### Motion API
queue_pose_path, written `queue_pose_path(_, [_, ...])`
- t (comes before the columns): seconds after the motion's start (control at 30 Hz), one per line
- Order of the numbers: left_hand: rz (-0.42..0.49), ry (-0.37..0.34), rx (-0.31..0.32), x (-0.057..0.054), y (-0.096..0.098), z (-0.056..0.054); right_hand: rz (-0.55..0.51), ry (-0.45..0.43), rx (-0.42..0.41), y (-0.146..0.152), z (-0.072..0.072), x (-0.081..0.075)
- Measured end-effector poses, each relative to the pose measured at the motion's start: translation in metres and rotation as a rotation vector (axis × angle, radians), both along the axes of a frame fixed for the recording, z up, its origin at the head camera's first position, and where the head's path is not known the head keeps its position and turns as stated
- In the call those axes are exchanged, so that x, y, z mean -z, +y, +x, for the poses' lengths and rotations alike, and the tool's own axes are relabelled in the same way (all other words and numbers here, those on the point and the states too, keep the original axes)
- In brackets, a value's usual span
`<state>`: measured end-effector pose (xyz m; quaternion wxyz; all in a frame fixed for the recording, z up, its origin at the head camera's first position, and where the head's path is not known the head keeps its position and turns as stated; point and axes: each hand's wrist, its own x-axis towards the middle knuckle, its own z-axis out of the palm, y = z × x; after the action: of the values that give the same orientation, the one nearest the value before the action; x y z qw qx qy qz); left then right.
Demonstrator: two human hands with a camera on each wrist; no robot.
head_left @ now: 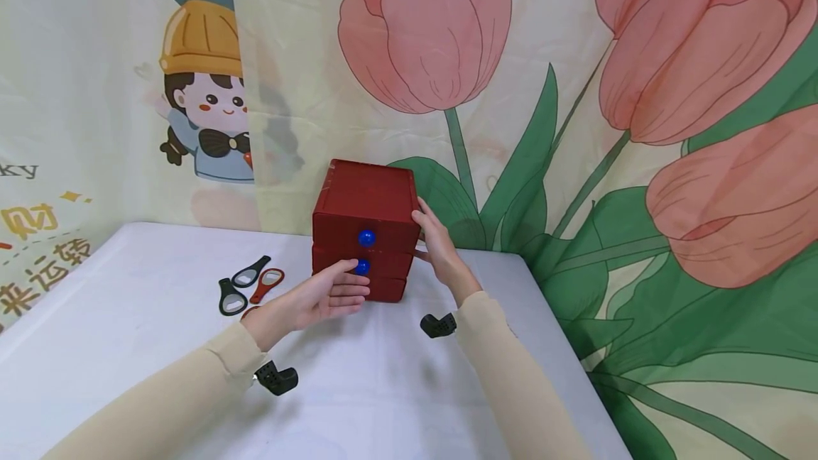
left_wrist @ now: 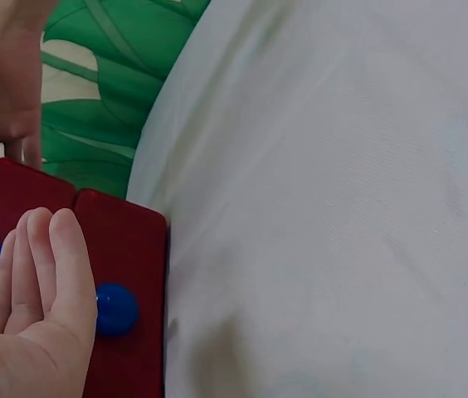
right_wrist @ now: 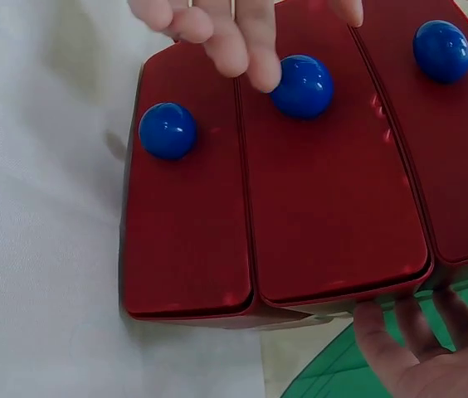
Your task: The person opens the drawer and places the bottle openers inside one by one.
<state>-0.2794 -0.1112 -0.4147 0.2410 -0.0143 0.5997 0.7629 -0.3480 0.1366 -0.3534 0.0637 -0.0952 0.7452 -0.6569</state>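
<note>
- Red box [head_left: 367, 189] on table [head_left: 160, 318]: three drawers [right_wrist: 333, 224], three knobs [right_wrist: 168, 131].
- Left hand [head_left: 326, 294]: loose, fingers straight, at middle knob.
- Right hand [head_left: 445, 254]: unclenched, against box's right side.
- Four openers [head_left: 258, 292] lie left.

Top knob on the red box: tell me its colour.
The top knob is plain, glossy blue, seen best in the right wrist view.

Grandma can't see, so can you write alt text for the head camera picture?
A red drawer box with blue knobs stands on a white table, the left hand in front of it, the right hand at its right side. Black and red tools lie to the left.
</note>
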Motion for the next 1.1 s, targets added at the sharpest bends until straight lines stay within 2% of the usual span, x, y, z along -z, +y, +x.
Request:
queue_pose_path(0.37, [0.038,-0.02,-0.006,0.01,0.005,-0.007,0.002,0.016,0.002,0.001,-0.002,0.004])
queue_pose_path(0.63, [0.074,-0.036,-0.034,0.011,0.01,-0.011,-0.006,0.014,0.0,0.001,0.0,0.0])
queue_pose_path(1.1, [0.107,-0.071,-0.074,0.013,0.012,-0.019,0.01,0.062,-0.031,0.001,0.003,-0.008])
